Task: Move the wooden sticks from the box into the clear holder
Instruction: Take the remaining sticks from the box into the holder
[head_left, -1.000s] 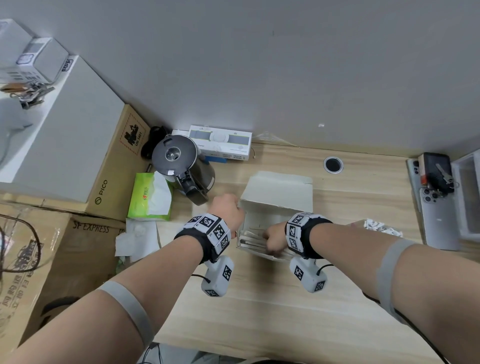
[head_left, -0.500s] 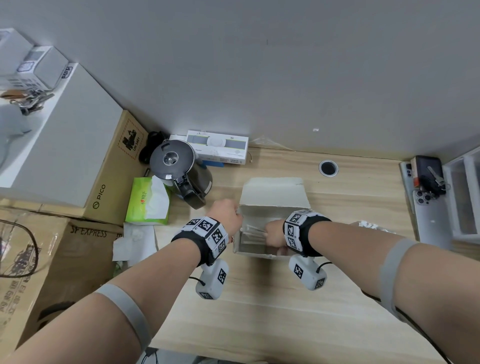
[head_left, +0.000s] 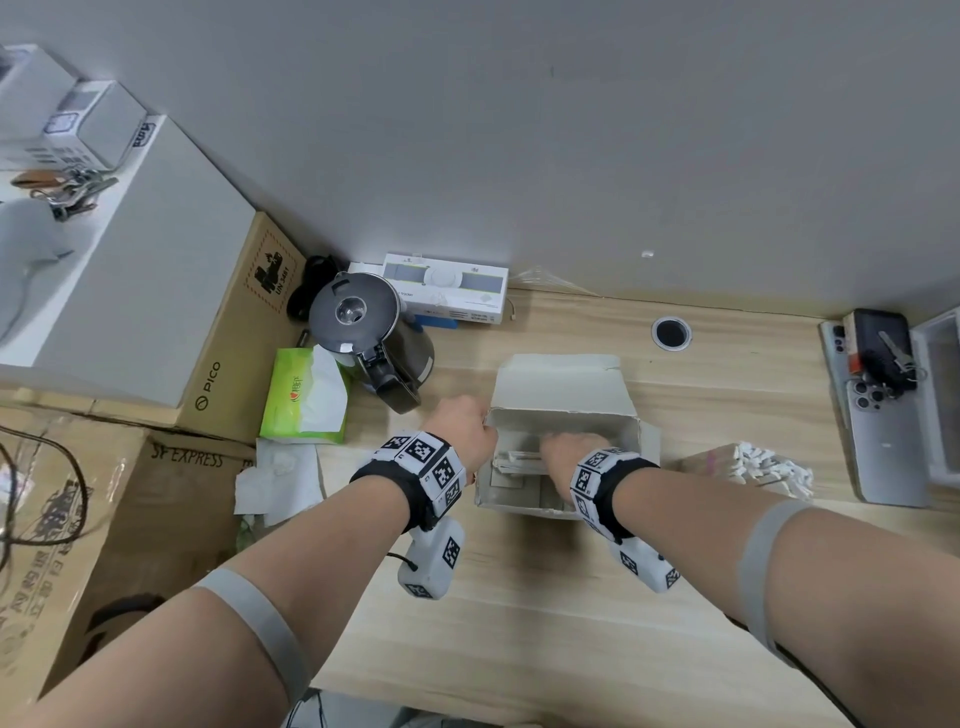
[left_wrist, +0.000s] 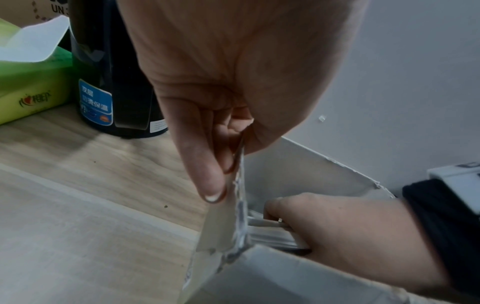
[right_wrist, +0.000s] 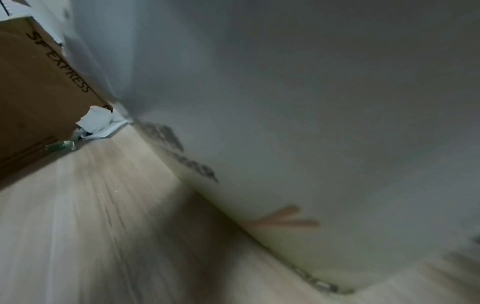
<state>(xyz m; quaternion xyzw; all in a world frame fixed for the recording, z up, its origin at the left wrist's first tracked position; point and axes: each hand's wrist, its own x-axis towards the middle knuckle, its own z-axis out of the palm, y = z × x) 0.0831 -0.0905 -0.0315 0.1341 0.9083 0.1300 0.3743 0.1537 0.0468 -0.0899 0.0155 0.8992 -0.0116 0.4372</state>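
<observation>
An open grey cardboard box (head_left: 566, 379) stands mid-desk with its lid flap folded back. My left hand (head_left: 483, 418) pinches the box's left wall (left_wrist: 240, 205), thumb inside and fingers outside. My right hand (head_left: 558, 451) reaches down into the box, and in the left wrist view its fingers curl round a few pale wooden sticks (left_wrist: 262, 222) lying on the bottom. More sticks (head_left: 514, 461) show left of that hand. A clear-walled holder (head_left: 937, 395) is cut off by the right edge. The right wrist view is blurred and shows only the box's outer wall (right_wrist: 311, 123).
A dark kettle (head_left: 363, 332) and a green tissue pack (head_left: 304, 397) sit left of the box. A bag of white-wrapped pieces (head_left: 753, 462) lies to its right, then a phone (head_left: 883, 447). Brown cartons (head_left: 104, 519) line the left. A cable hole (head_left: 671, 332) is behind.
My right hand has shifted a little farther into the box over the sticks. My left hand keeps its hold on the box wall. The head view has tilted slightly.
</observation>
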